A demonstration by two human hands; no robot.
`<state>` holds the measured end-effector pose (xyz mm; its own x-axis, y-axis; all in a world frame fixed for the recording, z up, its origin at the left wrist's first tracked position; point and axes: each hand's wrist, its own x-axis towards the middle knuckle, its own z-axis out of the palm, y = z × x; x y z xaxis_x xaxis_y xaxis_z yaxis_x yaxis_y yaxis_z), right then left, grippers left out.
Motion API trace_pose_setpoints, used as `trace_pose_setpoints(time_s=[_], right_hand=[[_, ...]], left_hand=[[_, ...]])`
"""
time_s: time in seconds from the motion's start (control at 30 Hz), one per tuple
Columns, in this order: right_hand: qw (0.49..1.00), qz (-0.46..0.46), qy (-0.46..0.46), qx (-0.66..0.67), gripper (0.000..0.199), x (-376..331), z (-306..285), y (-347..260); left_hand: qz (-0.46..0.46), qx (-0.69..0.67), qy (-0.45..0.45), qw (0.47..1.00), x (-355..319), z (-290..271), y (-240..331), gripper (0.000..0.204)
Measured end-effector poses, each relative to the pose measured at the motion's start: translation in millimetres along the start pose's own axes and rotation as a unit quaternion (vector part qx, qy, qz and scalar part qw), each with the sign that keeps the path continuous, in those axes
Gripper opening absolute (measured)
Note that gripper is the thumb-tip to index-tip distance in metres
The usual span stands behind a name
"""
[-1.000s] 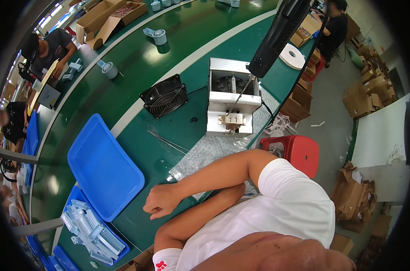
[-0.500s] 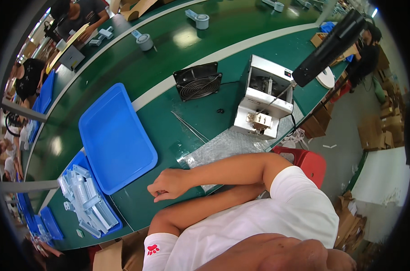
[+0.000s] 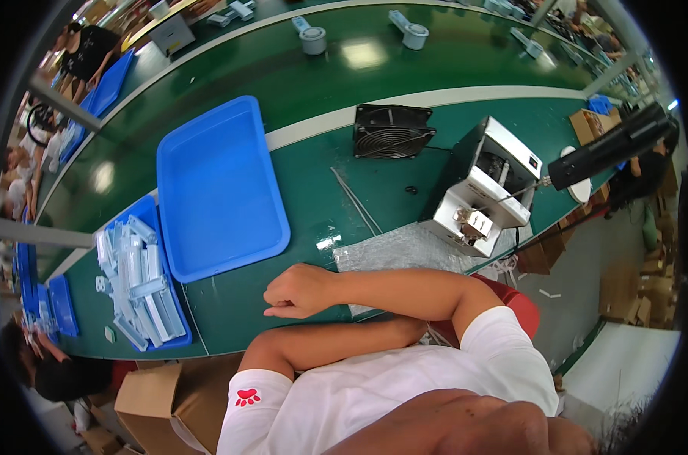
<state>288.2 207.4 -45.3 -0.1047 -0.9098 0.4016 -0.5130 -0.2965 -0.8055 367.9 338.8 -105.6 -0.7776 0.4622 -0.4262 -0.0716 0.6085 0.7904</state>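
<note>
Head view: right hand (image 3: 302,290) rests loosely curled; left hand hidden under forearm.

Green bench top (image 3: 344,83): glossy, reflects lamps. Blue tray (image 3: 219,189): smooth matt plastic. Bubble wrap sheet (image 3: 405,250): clear, crinkly. Fan (image 3: 392,133): black plastic w/ metal grille.

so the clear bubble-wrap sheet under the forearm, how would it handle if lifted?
The bubble-wrap sheet looks thin and transparent, so probably very light and floppy. It lies flat on the green table, pinned by the right forearm, so likely it drags rather than slides.
</note>
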Motion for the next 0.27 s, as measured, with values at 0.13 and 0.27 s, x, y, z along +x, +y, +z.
trace_pose_setpoints(time_s=[0.13,0.27], right_hand=[[1.000,-0.015,0.010,0.005,0.040,1.5,4.3,2.0],[1.000,0.027,-0.011,0.006,0.036,3.3,-1.6,-5.2]], left_hand=[[-0.072,-0.181,0.035,0.980,22.7,52.1,-28.1,0.031],[-0.012,-0.049,0.049,0.998,56.9,127.7,-73.0,0.031]])
